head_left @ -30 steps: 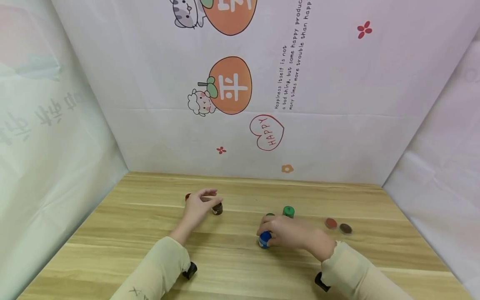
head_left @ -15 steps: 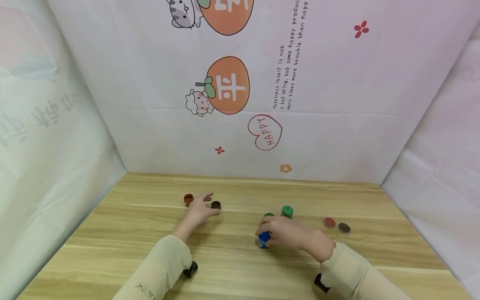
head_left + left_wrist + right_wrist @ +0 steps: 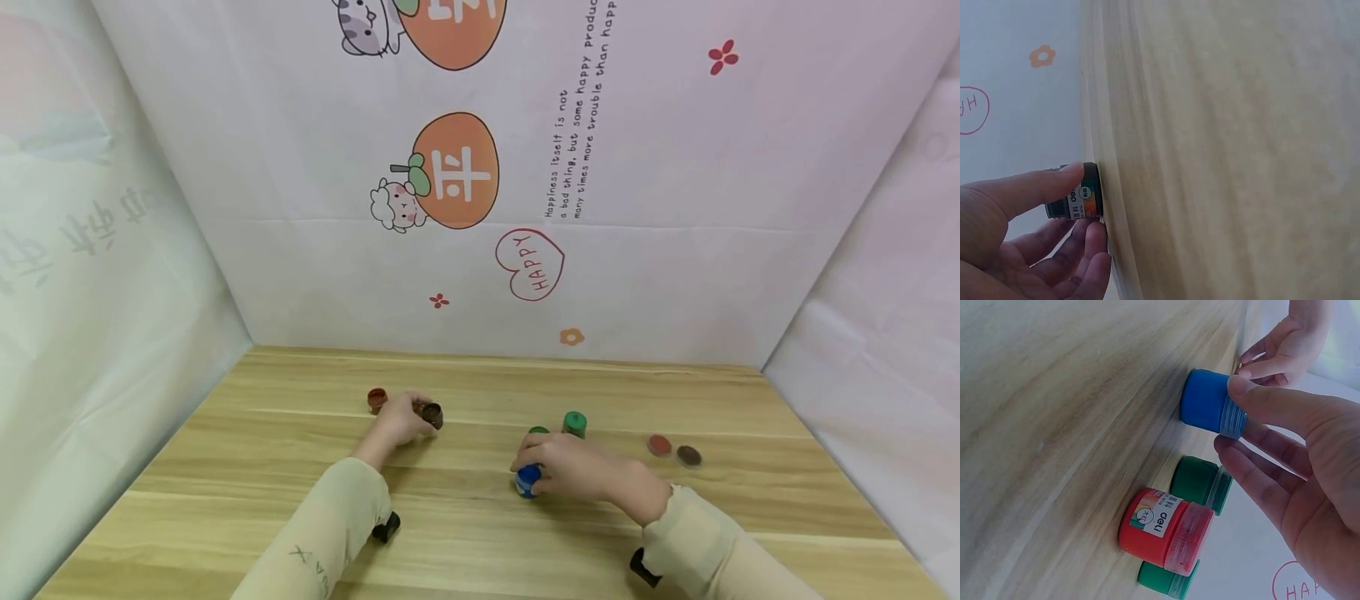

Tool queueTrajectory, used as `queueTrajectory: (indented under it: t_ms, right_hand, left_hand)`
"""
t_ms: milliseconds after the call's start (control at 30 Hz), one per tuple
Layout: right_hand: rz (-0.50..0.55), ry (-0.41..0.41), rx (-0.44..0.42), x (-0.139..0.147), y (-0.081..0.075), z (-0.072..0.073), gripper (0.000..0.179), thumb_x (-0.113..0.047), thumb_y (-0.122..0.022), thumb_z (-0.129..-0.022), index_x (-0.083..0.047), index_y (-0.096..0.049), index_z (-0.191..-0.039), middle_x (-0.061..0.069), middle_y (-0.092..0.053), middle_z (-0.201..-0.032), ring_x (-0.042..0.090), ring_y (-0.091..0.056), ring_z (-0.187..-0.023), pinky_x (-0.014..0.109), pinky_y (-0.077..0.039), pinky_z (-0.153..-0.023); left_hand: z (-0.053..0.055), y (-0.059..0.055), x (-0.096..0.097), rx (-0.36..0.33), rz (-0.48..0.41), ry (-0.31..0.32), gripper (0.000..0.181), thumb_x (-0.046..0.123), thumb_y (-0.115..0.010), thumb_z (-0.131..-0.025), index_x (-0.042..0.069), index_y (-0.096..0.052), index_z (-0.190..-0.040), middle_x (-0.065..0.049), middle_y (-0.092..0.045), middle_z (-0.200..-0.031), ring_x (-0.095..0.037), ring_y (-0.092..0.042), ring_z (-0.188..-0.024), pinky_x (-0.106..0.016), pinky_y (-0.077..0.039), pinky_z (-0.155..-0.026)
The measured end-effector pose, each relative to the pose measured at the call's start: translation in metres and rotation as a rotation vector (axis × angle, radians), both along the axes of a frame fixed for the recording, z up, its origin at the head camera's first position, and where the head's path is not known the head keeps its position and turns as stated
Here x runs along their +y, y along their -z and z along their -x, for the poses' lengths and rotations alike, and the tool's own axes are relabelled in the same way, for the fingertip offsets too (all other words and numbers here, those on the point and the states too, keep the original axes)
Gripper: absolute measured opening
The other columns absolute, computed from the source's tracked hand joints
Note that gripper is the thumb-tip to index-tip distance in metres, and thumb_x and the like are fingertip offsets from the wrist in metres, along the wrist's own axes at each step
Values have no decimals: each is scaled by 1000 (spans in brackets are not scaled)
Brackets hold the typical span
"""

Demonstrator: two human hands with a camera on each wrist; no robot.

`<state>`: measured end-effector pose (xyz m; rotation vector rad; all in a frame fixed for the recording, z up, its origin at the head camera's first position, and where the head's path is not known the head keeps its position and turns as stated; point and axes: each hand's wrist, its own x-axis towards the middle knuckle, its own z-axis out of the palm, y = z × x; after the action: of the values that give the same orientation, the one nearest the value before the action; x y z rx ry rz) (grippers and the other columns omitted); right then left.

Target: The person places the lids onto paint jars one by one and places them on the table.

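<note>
My left hand grips a small dark brown paint jar, which stands lidless on the table. In the left wrist view, thumb and fingers are on either side of this labelled jar. An open reddish-brown paint jar stands just left of that hand. My right hand pinches a blue paint jar near its clear lid, with the jar's base at the table. Beside it in the right wrist view are a red paint jar, hidden in the head view, and two green paint jars.
Two round lids, one reddish and one dark brown, lie on the wooden table to the right. A green paint jar stands behind my right hand. A white printed backdrop rises at the table's back edge, with sheets on both sides.
My left hand's fingers, spread beside the brown jar half a second ago, have closed around it. The reddish-brown jar, mostly covered earlier, shows now. My right hand stays on the blue jar.
</note>
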<state>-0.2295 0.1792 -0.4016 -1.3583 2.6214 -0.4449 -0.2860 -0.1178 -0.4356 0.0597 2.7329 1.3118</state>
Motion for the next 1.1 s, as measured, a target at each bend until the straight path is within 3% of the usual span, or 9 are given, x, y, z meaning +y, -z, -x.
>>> queueTrajectory:
  t_ms: [200, 467, 667, 900, 1100]
  right_hand:
    - [13, -6, 1, 0, -2, 0, 33, -8, -81, -88, -4, -74, -120, 1, -66, -114, 9, -65, -100, 19, -54, -80]
    - [20, -13, 10, 2, -7, -1, 34, -9, -82, -88, -5, -74, -121, 0, -66, -113, 11, -66, -103, 22, -55, -83]
    - [22, -7, 3, 6, -10, -1, 34, -11, -81, -90, -5, -73, -122, 1, -67, -118, 16, -66, -110, 27, -55, -89]
    - [4, 22, -35, 11, -14, 0, 34, -17, -78, -94, -6, -72, -126, -1, -66, -124, 15, -63, -115, 31, -54, -94]
    - [-3, 34, -11, 16, -23, -2, 34, -17, -78, -93, -5, -72, -125, 3, -67, -126, 21, -64, -117, 33, -55, -94]
  left_hand:
    - [0, -2, 1, 2, 41, 5, 42, -1, -83, -83, -4, -69, -122, -18, -68, -115, -34, -63, -109, -43, -53, -88]
    - [1, 0, -1, 19, 63, -32, 41, 4, -85, -82, -4, -70, -120, -18, -69, -117, -37, -62, -114, -50, -49, -99]
    - [-1, -5, -1, 8, 23, -63, 40, 7, -85, -83, -2, -71, -119, -16, -69, -116, -37, -62, -113, -51, -49, -99]
    - [-5, -11, 0, 24, 17, -52, 38, 10, -87, -82, -1, -73, -115, -13, -71, -110, -34, -64, -109, -50, -51, -96]
    - [-11, -15, 2, 42, 17, -17, 37, 11, -88, -81, -1, -74, -113, -9, -71, -103, -30, -65, -102, -47, -53, -92]
